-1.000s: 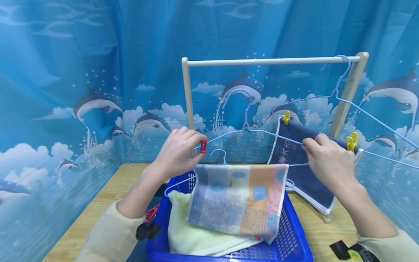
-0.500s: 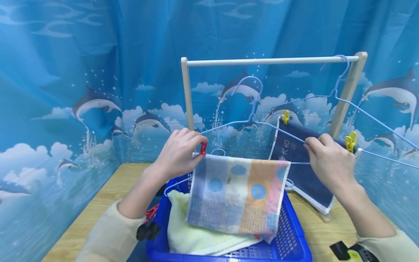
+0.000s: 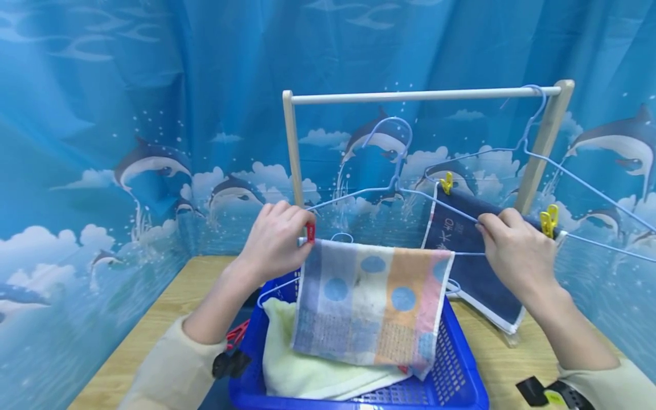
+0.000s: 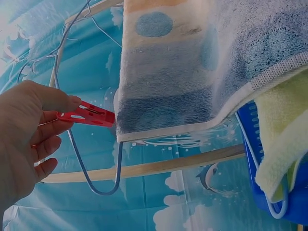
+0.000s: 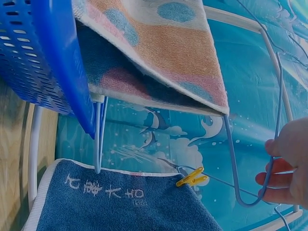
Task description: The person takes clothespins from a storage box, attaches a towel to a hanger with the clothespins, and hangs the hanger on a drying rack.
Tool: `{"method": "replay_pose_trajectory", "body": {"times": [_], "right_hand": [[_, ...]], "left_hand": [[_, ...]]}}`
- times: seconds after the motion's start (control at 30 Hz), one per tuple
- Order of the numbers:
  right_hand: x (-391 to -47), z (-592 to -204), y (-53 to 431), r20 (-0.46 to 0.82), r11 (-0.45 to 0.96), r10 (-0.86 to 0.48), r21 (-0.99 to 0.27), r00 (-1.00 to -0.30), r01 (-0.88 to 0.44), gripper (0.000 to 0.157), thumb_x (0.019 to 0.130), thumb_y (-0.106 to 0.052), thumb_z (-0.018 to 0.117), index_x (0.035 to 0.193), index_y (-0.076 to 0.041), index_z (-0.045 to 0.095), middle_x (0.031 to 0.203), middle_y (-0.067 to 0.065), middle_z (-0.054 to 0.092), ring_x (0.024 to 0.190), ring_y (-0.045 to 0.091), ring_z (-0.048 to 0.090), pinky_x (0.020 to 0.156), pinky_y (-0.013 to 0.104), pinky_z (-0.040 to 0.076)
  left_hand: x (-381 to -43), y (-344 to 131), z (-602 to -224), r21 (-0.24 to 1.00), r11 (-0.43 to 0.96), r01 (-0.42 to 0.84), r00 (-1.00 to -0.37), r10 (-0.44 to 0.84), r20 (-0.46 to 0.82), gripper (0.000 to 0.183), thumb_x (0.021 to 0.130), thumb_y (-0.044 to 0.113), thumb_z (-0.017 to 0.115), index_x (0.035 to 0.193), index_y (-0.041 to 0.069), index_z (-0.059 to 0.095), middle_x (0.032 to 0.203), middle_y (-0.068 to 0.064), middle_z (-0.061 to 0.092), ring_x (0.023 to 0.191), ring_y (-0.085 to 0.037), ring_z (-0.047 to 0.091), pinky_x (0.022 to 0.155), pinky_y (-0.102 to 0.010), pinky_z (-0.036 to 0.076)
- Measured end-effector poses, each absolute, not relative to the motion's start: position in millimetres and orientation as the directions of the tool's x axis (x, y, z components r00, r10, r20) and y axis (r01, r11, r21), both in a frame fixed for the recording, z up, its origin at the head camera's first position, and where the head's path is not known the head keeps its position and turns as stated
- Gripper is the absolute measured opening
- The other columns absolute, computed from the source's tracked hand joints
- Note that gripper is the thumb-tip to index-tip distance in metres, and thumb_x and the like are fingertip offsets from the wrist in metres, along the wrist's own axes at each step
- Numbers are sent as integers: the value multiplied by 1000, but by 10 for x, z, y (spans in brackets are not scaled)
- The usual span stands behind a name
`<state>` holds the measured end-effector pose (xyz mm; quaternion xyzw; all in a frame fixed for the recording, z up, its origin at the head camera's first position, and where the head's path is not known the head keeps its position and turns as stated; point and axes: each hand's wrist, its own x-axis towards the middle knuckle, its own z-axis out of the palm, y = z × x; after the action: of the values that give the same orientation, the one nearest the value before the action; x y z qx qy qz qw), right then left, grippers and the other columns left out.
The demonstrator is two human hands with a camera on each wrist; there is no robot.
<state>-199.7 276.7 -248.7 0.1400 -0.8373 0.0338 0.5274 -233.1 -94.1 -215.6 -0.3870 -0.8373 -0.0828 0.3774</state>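
A striped towel with blue dots hangs folded over the bottom bar of a blue wire hanger. My left hand pinches a red clothespin between thumb and fingers. The clothespin's tip is right at the towel's edge in the left wrist view, beside the hanger's rounded left end. With curled fingers, my right hand grips the hanger by its right end; the right wrist view shows that blue wire running between the fingers.
Below is a blue basket holding a pale yellow towel on another hanger. Behind, a wooden-post rack carries a hanger with a navy towel held by yellow clothespins. More red clothespins lie left of the basket.
The held hanger's hook has tilted up and to the right, and the striped towel's top edge has risen slightly. My left hand and the red clothespin have shifted slightly left at the corner.
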Motion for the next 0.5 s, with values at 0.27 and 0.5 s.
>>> {"method": "replay_pose_trajectory", "body": {"times": [0.27, 0.5], "right_hand": [[-2005, -2515, 2773, 896, 956, -206, 99, -393, -277, 10, 77, -1, 69, 86, -4, 65, 69, 13, 52, 40, 24, 43, 32, 32, 24], [-2012, -2520, 2789, 900, 955, -215, 111, -380, -276, 11, 76, 0, 70, 86, -4, 65, 70, 14, 53, 41, 26, 45, 32, 32, 23]], "left_hand": [[-2333, -954, -2193, -157, 708, 689, -443, 582, 681, 19, 72, 12, 74, 85, 10, 61, 83, -3, 63, 78, -20, 49, 70, -34, 37], [-2314, -955, -2180, -177, 693, 699, -407, 589, 699, 18, 69, 14, 79, 80, 10, 65, 78, 0, 65, 74, -18, 49, 69, -33, 38]]}}
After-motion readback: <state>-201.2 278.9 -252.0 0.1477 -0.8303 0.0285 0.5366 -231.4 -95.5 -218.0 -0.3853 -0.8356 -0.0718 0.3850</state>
